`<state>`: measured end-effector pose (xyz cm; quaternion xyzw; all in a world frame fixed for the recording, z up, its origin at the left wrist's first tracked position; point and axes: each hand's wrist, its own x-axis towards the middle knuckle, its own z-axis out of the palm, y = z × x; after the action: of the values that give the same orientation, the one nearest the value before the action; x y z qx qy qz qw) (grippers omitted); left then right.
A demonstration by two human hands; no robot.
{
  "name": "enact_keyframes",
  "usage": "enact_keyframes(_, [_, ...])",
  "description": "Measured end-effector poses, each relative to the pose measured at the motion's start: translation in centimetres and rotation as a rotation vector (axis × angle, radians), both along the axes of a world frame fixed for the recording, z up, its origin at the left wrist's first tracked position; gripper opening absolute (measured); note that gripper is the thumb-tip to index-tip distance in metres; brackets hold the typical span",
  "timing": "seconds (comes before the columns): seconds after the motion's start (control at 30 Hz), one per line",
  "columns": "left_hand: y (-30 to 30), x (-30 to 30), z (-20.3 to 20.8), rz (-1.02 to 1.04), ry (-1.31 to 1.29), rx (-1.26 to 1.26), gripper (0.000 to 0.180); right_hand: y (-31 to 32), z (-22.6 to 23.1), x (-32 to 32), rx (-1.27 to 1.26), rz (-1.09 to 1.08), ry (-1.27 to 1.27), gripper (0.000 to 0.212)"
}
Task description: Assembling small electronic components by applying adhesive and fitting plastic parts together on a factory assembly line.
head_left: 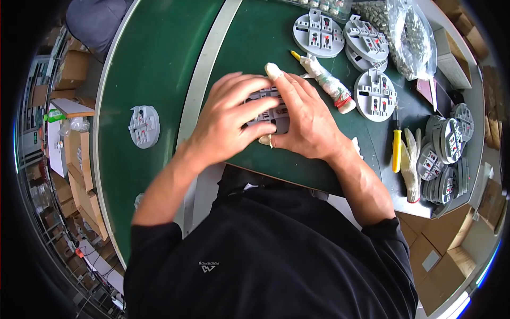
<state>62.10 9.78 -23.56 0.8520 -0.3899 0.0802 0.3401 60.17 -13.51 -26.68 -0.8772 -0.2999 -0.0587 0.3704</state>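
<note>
A grey round plastic base (280,112) with slots lies at the near part of the green worktable, mostly covered by my fingers. My left hand (226,118) curves over its left side, fingers bent across the top. From the right, my right hand (311,119) grips its edge, with the thumb on the near side and the index finger on the far side. White coverings wrap the tips of that thumb and index finger. What the fingertips press on cannot be made out. Just beyond my right hand lies a tool with a cloth-wrapped handle (328,82) and a yellow tip.
Similar grey bases (319,34) lie at the far right, and more bases (446,139) are stacked on the right. A clear bag of small metal parts (411,42), a yellow-handled screwdriver (397,150) and a glove (411,167) lie nearby. Another base (144,126) sits on the left green strip.
</note>
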Motion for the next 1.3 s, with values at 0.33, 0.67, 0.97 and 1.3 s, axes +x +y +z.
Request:
enact_keyframes(0.33, [1.8, -3.7, -0.5, 0.161, -0.144, -0.117, 0.05, -0.1, 3.1, -1.0, 0.165, 0.055, 0.221, 0.136])
enact_keyframes(0.67, [2.6, -2.4, -1.3, 0.478, 0.631, -0.532, 0.034, -28.9, 8.8, 12.8, -0.477, -0.853, -0.054, 0.045])
enact_keyframes(0.97, [2.4, 0.3, -3.2, 0.577, 0.632, -0.488, 0.037, -26.3, 4.6, 23.1, -0.942, -0.66, 0.168, 0.04])
enact_keyframes(1.3, [2.1, 1.7, -3.6, 0.583, 0.695, -0.523, 0.035, -29.0, 1.7, 21.7, -0.183, -0.875, 0.024, 0.032])
